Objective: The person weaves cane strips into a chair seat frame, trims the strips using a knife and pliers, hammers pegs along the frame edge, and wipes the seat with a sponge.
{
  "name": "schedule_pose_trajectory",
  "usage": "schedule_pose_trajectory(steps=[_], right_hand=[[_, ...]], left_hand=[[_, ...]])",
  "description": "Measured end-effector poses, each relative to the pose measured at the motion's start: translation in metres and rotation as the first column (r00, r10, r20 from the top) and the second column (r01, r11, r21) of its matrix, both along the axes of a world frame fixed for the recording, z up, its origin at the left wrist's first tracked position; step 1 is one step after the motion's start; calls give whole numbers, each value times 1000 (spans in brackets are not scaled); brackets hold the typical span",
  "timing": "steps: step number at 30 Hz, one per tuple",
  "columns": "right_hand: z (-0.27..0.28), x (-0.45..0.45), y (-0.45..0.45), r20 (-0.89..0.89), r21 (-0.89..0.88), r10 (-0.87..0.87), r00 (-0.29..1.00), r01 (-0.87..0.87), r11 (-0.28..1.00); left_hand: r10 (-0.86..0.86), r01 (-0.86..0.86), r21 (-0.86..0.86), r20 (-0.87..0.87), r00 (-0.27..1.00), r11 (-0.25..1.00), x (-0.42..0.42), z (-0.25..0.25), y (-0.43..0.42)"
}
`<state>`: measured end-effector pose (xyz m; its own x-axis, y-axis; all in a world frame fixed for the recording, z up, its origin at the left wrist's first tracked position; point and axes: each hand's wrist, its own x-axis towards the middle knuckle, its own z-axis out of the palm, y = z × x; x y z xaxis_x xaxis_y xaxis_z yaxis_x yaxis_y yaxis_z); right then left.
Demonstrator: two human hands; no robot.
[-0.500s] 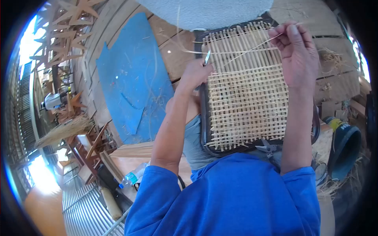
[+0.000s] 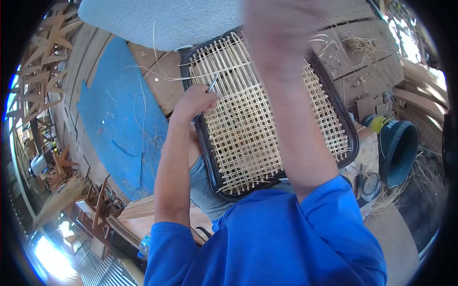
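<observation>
A woven cane panel point(image 2: 248, 128) in a dark frame point(image 2: 208, 157) lies tilted across my lap. Its lower part is a close grid, while toward the top mostly lengthwise strands show. My left hand point(image 2: 196, 101) is closed around a slim metal tool with a narrow tip point(image 2: 213, 83), at the panel's left edge. Whether it is a blade or an awl I cannot make out. A pale cane strand point(image 2: 167, 77) curves out to the left near that tip. Above the panel's top right, my right hand point(image 2: 284, 33) is smeared by motion, so its fingers cannot be read.
A blue sheet point(image 2: 117, 119) with loose strands lies on the wooden planks at left. A pale rough-surfaced slab point(image 2: 162, 24) is beyond the panel. At right are a dark boot-like tube point(image 2: 398, 148) and heaps of cane scraps point(image 2: 360, 46). Wooden star shapes point(image 2: 55, 35) stand far left.
My right hand has swung left and up over the panel's top, from a pinch on a strand at its right edge. The view has turned; my left hand still holds the tool.
</observation>
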<state>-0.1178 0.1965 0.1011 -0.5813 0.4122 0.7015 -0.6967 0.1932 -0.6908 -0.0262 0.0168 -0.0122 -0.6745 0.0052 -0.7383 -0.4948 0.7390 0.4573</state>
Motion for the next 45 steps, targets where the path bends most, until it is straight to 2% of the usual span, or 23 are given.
schedule_pose_trajectory(steps=[1, 2, 4, 5, 6, 8, 11, 14, 16, 18, 22, 24, 25, 27, 28, 31, 33, 36, 40, 41, 42, 43, 45], right_hand=[[-10, 0, -11, -18, 213, -55, 998, 57, 975], [-28, 10, -31, 140, 292, 33, 990, -73, 954], [-64, 34, -60, 453, 374, 161, 877, -351, 859], [-77, 44, -64, 532, 354, 157, 832, -387, 851], [-89, 56, -65, 610, 329, 151, 778, -422, 845], [-112, 71, -65, 702, 286, 166, 693, -487, 825], [-135, 88, -64, 770, 201, 248, 588, -592, 781], [-136, 95, -68, 841, 40, 348, 414, -690, 723], [-133, 99, -66, 848, -61, 414, 331, -715, 696], [-139, 100, -63, 824, -135, 481, 298, -721, 679], [-142, 100, -63, 889, -122, 409, 209, -751, 649], [-133, 97, -63, 935, -141, 337, 106, -763, 631], [-133, 96, -63, 921, -191, 381, 81, -757, 624], [-133, 92, -61, 883, -291, 469, 35, -743, 603], [-131, 91, -59, 895, -251, 444, 52, -763, 595], [-133, 89, -55, 896, -191, 434, 94, -800, 568], [-145, 86, -58, 849, -231, 517, 112, -800, 553], [-147, 79, -56, 842, -327, 539, 37, -759, 563], [-137, 63, -49, 942, -80, 296, 158, -750, 657], [-135, 60, -46, 950, -116, 294, 108, -750, 651], [-140, 59, -48, 959, -117, 272, 81, -760, 639], [-148, 58, -52, 966, -118, 252, 57, -769, 628], [-161, 62, -58, 975, -115, 219, 34, -766, 633]], left_hand=[[-55, 54, -22, -5, 998, 998, -1, -5, -2], [-108, 108, -48, -11, 994, 993, 0, -8, -6], [200, -192, 120, -62, 978, 974, 7, -13, -13], [355, -334, 210, -70, 932, 919, 11, -12, -16], [516, -472, 343, -47, 855, 812, 14, -6, -21], [774, -669, 561, 77, 629, 488, 22, 10, -29], [697, -601, 580, 79, 713, 549, 30, 23, -39], [669, -590, 385, -109, 735, 710, 30, 25, -30], [634, -514, 406, -257, 729, 756, 33, 19, -32], [608, -516, 354, -235, 758, 780, 34, 25, -33], [579, -524, 252, -271, 769, 814, 38, 33, -29], [683, -604, 382, -106, 723, 699, 39, 33, -35], [720, -642, 436, -18, 694, 630, 38, 32, -38], [774, -638, 516, -78, 629, 571, 37, 30, -37], [798, -631, 557, -102, 594, 541, 37, 30, -36], [668, -552, 497, -78, 740, 669, 37, 32, -35], [670, -545, 494, -107, 735, 678, 33, 31, -30], [700, -567, 457, -200, 685, 685, 27, 36, -28], [680, -593, 334, -333, 653, 733, 20, 42, -56], [445, -421, 155, -425, 789, 894, 21, 35, -60], [174, -218, -43, -465, 868, 975, 24, 27, -65], [-112, -2, -245, -449, 887, 969, 23, 27, -66], [-301, 158, -423, -294, 907, 892, 16, 28, -57]])
